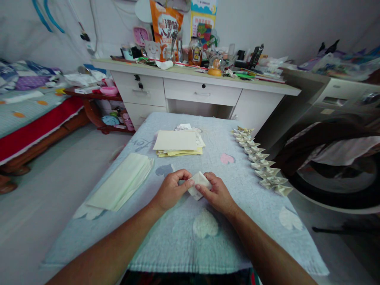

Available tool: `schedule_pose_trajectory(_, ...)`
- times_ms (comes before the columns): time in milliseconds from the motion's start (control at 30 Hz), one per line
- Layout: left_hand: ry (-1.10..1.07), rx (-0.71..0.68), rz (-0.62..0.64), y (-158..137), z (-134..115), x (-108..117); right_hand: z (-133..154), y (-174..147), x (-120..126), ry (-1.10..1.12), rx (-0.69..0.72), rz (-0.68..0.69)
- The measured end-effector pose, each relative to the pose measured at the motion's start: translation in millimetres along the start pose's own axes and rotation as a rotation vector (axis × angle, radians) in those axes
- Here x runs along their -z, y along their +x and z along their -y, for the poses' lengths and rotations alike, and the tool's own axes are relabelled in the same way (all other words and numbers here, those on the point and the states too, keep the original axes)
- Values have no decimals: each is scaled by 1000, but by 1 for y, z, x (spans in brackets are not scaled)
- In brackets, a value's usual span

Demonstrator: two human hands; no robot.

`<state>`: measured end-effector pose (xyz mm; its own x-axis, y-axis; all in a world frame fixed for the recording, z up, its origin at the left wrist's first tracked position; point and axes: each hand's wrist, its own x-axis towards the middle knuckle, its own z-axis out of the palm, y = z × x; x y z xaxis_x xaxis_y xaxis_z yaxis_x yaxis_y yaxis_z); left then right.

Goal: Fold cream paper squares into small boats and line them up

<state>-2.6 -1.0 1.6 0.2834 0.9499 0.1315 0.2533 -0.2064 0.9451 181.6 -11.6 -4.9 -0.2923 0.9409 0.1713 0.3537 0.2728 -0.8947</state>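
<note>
Both hands meet over the middle of the cloth-covered table, holding a small folded piece of paper (199,180) with a roughly square, diamond-turned shape. My left hand (173,188) pinches its left corner between thumb and fingers. On the other side, my right hand (216,192) grips the right edge, thumb lying on the front face. Beyond the hands sits a stack of paper sheets (175,140). To the left lies a pile of long, folded pale paper strips (121,182). A row of several folded paper boats (263,163) runs along the table's right side.
The table wears a light blue cloth (166,237) with heart patterns. Behind it stands a white desk (204,89) crowded with jars, a pink clock (141,36) and an orange snack bag (166,29). A washing machine (335,99) is at right, a bed (32,114) at left.
</note>
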Motion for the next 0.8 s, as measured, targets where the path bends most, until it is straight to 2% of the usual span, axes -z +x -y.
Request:
schedule_pose_trajectory(233, -52, -20, 25, 2, -3, -1, 1, 1, -2, 45, 25, 65)
schedule_pose_trajectory(400, -54, 21, 60, 1, -5, -3, 2, 0, 0, 43, 41, 105)
schedule_pose_trajectory(667, -268, 111, 22, 2, 4, -2, 3, 1, 12, 75, 43, 11)
schedule_pose_trajectory(800, -401, 179, -24, 2, 2, -2, -1, 1, 19, 144, -8, -23)
